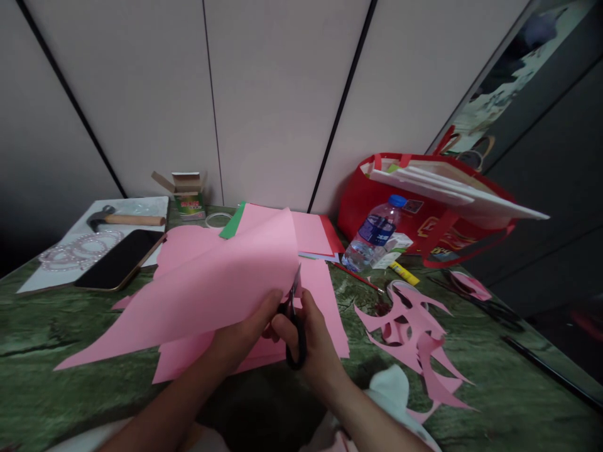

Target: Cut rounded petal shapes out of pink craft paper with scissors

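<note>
Right hand (316,339) curled snugly round black-handled scissors (290,307), left hand (249,328) pinching a bent pink sheet (221,270).

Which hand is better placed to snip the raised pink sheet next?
Probably the right hand: it holds the scissors, blades at the right edge of the pink sheet, while the left hand is occupied gripping that sheet.

The raised pink sheet (226,276) partly hides the pink papers (325,307) beneath it
</note>
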Demonstrator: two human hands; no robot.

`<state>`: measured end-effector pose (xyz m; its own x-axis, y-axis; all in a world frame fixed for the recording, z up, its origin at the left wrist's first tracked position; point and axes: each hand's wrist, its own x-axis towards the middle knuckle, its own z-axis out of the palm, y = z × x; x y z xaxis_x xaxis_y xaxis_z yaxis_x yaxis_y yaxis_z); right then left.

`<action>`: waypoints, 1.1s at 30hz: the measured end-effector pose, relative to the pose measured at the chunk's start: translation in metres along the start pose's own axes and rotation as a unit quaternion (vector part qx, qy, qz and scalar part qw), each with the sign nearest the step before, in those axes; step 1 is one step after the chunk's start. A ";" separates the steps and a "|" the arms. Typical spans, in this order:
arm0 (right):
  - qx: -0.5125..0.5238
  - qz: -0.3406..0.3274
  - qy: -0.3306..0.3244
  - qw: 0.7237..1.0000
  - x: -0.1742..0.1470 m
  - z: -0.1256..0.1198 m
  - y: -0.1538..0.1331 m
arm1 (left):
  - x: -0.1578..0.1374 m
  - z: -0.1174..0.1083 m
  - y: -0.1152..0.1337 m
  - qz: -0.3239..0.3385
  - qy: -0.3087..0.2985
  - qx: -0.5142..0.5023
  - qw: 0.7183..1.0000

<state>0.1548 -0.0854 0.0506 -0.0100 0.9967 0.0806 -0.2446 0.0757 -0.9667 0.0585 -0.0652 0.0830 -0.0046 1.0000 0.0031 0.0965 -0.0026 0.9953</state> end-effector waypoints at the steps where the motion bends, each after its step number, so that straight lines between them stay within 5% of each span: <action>1: -0.002 -0.001 0.002 1.000 0.000 0.000 0.000 | 0.000 0.000 0.001 -0.006 -0.008 -0.005 1.000; 33: 0.001 0.012 0.010 1.000 -0.001 0.003 -0.004 | 0.005 -0.006 -0.001 -0.035 -0.079 -0.045 0.995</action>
<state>0.1532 -0.0863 0.0549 0.0035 0.9986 0.0530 -0.2459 0.0522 -0.9679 0.0520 -0.0598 0.0827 0.1485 0.9862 -0.0737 0.0113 0.0729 0.9973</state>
